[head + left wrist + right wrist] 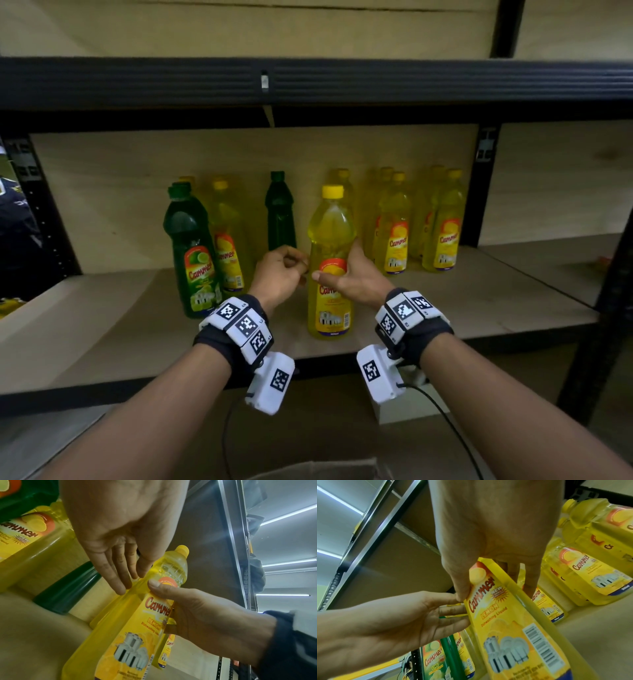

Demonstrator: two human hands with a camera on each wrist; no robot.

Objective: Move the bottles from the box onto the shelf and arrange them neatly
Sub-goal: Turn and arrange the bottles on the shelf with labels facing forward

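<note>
A yellow lemon dish-liquid bottle (330, 222) (137, 635) (513, 628) stands upright near the front of the wooden shelf board (479, 308). My right hand (347, 274) (197, 612) (488, 534) grips it at mid-height, with the thumb across the label and the fingers behind. My left hand (284, 270) (120, 563) (402, 622) is at the bottle's left side, its straight fingers touching that edge. A green lime bottle (191, 253) stands front left, and a dark green bottle (280, 212) stands at the back.
Several yellow bottles (394, 226) stand in rows at the right of the shelf, and another yellow one (227, 246) is behind the lime bottle. A black beam (308, 82) runs overhead. A black upright (603, 308) bounds the right. A cardboard edge (325, 469) shows below.
</note>
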